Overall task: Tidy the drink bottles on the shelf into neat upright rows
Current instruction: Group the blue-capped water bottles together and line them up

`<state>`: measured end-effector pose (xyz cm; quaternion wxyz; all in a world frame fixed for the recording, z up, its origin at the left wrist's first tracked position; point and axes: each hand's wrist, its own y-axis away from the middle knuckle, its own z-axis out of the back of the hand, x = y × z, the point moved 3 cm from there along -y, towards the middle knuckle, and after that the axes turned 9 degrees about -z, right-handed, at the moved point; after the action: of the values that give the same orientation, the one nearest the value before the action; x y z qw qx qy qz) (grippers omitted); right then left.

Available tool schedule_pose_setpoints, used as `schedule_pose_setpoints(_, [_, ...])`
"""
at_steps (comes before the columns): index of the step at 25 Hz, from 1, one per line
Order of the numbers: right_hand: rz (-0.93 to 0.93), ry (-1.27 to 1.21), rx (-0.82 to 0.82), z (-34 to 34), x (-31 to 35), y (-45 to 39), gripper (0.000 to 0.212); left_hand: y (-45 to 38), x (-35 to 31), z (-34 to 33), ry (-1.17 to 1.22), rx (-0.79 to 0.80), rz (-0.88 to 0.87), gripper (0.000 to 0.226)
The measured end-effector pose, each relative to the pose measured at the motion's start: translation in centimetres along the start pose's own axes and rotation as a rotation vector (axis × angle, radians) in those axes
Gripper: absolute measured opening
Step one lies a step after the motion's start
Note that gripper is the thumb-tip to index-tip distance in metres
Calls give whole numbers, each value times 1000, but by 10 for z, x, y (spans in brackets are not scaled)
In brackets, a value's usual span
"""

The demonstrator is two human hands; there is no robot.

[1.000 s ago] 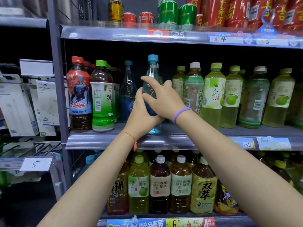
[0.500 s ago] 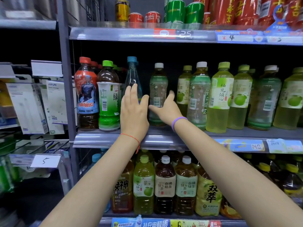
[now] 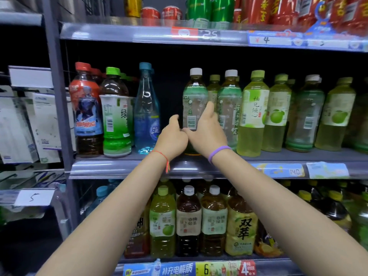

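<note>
Left hand (image 3: 172,136): curled loosely, beside the bottle's left
Right hand (image 3: 206,129): wrapped round white-capped bottle (image 3: 194,100)
Bottle: upright, middle shelf (image 3: 298,156)

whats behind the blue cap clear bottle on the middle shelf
Behind the blue-capped clear bottle only dark shelf depth shows; a sliver of blue at its cap hints at another bottle behind, but its body covers the rest.
</note>
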<state>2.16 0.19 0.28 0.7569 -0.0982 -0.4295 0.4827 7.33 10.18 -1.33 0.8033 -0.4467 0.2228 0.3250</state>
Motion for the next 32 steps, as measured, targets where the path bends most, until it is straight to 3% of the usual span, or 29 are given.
schedule_pose_setpoints(3, [145, 270, -335, 17, -10, 9, 107, -10, -9, -18, 55, 59, -37, 31])
schedule_pose_setpoints(6, [206, 429, -539, 26, -24, 6, 106, -11, -17, -25, 63, 117, -70, 32])
schedule_pose_setpoints(9, [167, 410, -511, 31, -41, -1, 109, -24, -13, -33, 184, 113, -16, 32])
schedule_pose_setpoints(13, [186, 270, -454, 35, -53, -3, 102, -54, -7, -45, 526, -20, 208, 33])
schedule_pose_setpoints(17, [339, 289, -452, 35, -52, 0, 78, -73, -9, -59, 611, 59, 252, 67])
schedule_pose_setpoints(19, [374, 320, -444, 35, -53, -2, 67, -79, -5, -68, 616, 154, 248, 62])
schedule_pose_setpoints(21, [391, 339, -435, 33, -56, -4, 61, -76, -9, -72, 582, 274, 229, 44])
schedule_pose_setpoints(25, [402, 269, -364, 27, -66, -5, 60, -80, -7, -73, 347, 356, 125, 63])
schedule_pose_setpoints(28, [385, 224, -349, 19, -67, -3, 62, -78, -9, -63, 235, 225, 179, 72])
schedule_pose_setpoints(30, [347, 215, -350, 13, -65, -1, 68, -69, -9, -52, 84, 68, 238, 86])
schedule_pose_setpoints(32, [304, 218, -350, 10, -62, 1, 77, -56, -8, -45, -132, -114, 252, 84])
